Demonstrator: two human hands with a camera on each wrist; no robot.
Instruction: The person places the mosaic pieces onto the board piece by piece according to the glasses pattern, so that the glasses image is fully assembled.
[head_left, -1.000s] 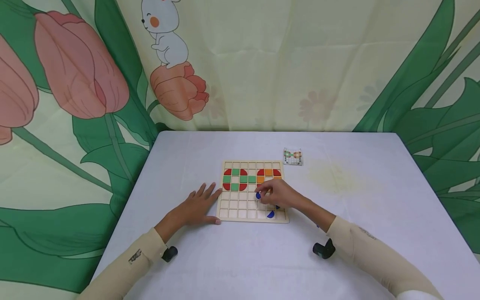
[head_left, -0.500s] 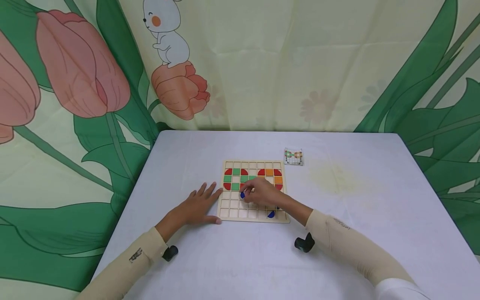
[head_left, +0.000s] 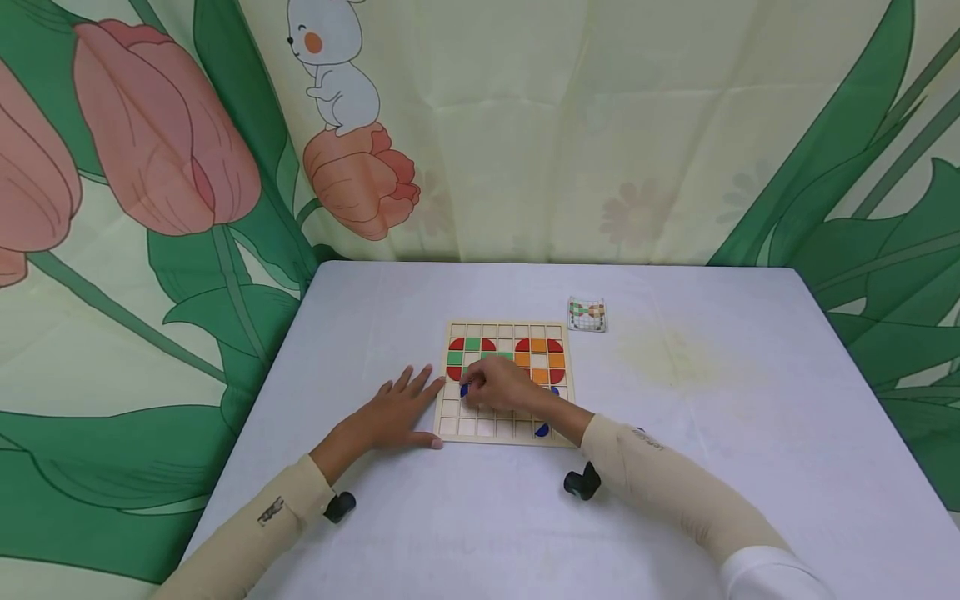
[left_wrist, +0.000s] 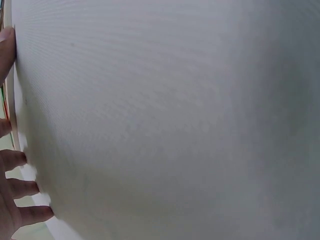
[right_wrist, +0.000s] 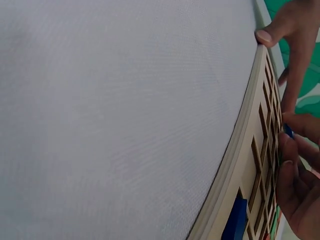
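Note:
A wooden grid board lies on the table with red, green and orange pieces set in its upper cells. Over the left part of the board, my right hand pinches a small blue piece between thumb and fingers; the right wrist view also shows this blue piece. My left hand lies spread with straight fingers, its fingertips touching the board's left edge. One blue quarter-round piece sits in the bottom row, and another blue piece shows at the right, partly hidden by the right hand.
A small pattern card lies just beyond the board's upper right corner. The white-covered table extends around the board, with a patterned curtain behind it. Dark wrist cameras are strapped under both sleeves.
My right hand has moved left across the board with the blue piece, uncovering orange and red pieces at the right. The left hand stays in place.

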